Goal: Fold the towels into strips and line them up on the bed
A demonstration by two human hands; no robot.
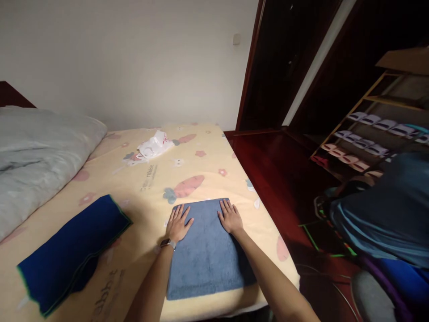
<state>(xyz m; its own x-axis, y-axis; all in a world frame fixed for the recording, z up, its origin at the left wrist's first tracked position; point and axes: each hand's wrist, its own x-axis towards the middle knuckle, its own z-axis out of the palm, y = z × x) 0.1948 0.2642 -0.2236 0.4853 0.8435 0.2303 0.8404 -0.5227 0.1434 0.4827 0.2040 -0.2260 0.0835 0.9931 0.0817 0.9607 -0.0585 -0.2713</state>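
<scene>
A greyish-blue towel [204, 255] lies flat as a neat rectangle near the front edge of the bed. My left hand [178, 223] rests on its far left corner, fingers spread and palm down, with a watch on the wrist. On the far right corner, my right hand [230, 216] presses flat with its fingers stretched out. Neither hand grips anything. To the left lies a dark blue cloth [73, 250] with green edging, loosely folded, apart from my hands.
The bed [214, 161] has a yellow sheet printed with carrots and flowers. A crumpled white plastic bag [154, 146] lies towards the wall, and a grey quilt [43, 152] at left. Right of the bed stand a slipper rack [365, 96] and a heap of dark fabric [385, 210].
</scene>
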